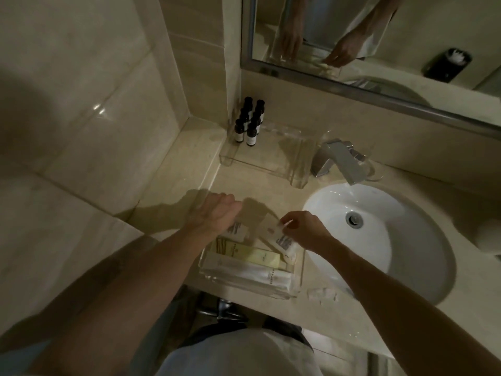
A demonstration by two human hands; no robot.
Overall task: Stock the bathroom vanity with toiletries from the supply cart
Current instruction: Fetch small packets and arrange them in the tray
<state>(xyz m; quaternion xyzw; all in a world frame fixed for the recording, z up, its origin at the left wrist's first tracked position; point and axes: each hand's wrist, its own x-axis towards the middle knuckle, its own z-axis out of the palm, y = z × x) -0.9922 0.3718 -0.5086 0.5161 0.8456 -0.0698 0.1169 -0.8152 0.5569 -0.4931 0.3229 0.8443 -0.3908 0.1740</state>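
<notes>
A clear acrylic tray (299, 278) sits at the front edge of the beige vanity counter (189, 175), holding several white and pale yellow toiletry packets (260, 257). My right hand (303, 229) pinches a small white packet (282, 241) over the tray's right side. My left hand (217, 211) hovers palm down over the tray's far left corner with fingers curled; a white packet (238, 231) lies just under it, and contact is unclear. A second clear tray (230, 158) stands at the back corner with several small dark bottles (249, 123) in its left end.
A white round basin (379, 240) lies right of the front tray, with a chrome tap (341, 161) behind it. A mirror (379, 50) runs along the back wall. Tiled wall closes the left side. Torn wrapper scraps (322, 294) lie by the counter's front edge.
</notes>
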